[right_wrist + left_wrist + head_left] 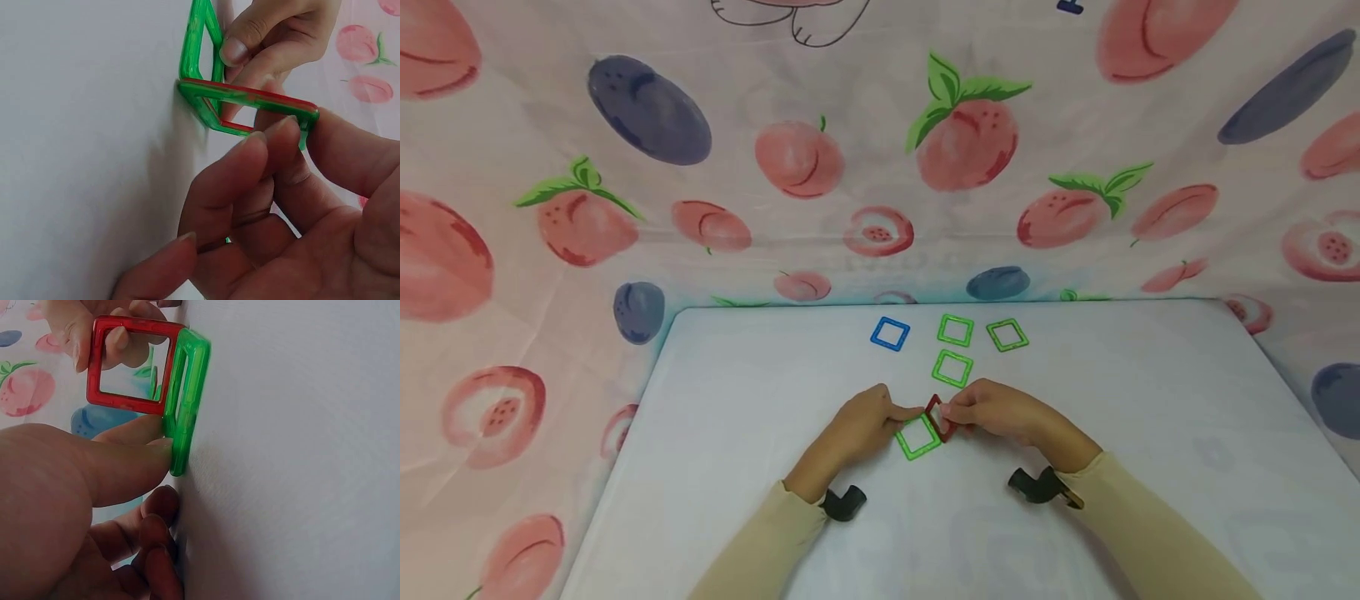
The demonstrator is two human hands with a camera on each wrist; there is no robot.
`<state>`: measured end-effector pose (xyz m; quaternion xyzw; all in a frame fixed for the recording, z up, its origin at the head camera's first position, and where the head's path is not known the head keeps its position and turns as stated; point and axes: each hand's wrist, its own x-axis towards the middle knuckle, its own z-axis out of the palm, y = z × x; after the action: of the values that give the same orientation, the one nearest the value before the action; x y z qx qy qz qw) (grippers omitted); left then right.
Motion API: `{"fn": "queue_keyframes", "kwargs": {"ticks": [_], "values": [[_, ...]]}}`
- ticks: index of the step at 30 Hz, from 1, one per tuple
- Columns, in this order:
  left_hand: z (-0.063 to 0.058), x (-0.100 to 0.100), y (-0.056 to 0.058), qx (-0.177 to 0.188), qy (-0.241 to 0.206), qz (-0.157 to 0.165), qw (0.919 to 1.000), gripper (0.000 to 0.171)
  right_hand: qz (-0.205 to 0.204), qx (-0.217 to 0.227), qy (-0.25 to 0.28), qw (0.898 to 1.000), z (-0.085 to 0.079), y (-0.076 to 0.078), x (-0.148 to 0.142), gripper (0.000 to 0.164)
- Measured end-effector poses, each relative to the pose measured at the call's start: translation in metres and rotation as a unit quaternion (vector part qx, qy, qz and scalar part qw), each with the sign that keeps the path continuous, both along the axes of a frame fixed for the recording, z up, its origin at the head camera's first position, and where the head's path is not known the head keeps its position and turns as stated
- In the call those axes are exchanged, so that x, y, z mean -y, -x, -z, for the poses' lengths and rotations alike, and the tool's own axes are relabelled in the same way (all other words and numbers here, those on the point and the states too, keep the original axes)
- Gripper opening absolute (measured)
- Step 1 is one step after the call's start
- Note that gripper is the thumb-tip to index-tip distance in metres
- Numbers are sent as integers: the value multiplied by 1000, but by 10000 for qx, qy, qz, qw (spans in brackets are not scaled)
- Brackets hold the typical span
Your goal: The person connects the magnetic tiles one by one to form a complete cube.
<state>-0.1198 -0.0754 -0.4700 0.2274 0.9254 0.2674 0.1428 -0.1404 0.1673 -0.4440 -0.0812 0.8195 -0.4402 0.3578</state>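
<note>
My right hand point(1003, 410) pinches a red square magnetic tile point(934, 421) between thumb and fingers, holding it on edge. In the right wrist view, a green frame point(250, 95) lies against the red one's near face, also within the right hand's grip. A green square magnetic tile point(912, 452) lies flat on the table, its right edge meeting the bottom of the red tile. My left hand point(865, 425) holds this flat tile at its far left corner with thumb and index finger. The left index finger stretches toward the joint; the other left fingers point(164, 569) are curled.
Beyond the hands lie a blue square tile point(881, 343) and several green ones: one nearest the hands point(937, 375), one behind it point(945, 341), one to the right point(997, 343). The white table point(760, 358) ends at a fruit-patterned cloth point(730, 275).
</note>
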Motion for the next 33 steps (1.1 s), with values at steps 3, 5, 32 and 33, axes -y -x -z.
{"fn": "queue_keyframes", "kwargs": {"ticks": [3,5,32,33], "values": [[-1,0,-1,17,-22,-11,10000,35,-26,-37,12,10000,1,0,0,36],[-1,0,-1,47,-37,-39,10000,35,-19,-70,-3,10000,2,0,0,36],[0,-1,0,57,-7,19,10000,30,-255,-382,-292,9985,1,2,5,36],[0,-1,0,49,-29,15,10000,30,-256,-381,-291,9985,1,2,4,36]]}}
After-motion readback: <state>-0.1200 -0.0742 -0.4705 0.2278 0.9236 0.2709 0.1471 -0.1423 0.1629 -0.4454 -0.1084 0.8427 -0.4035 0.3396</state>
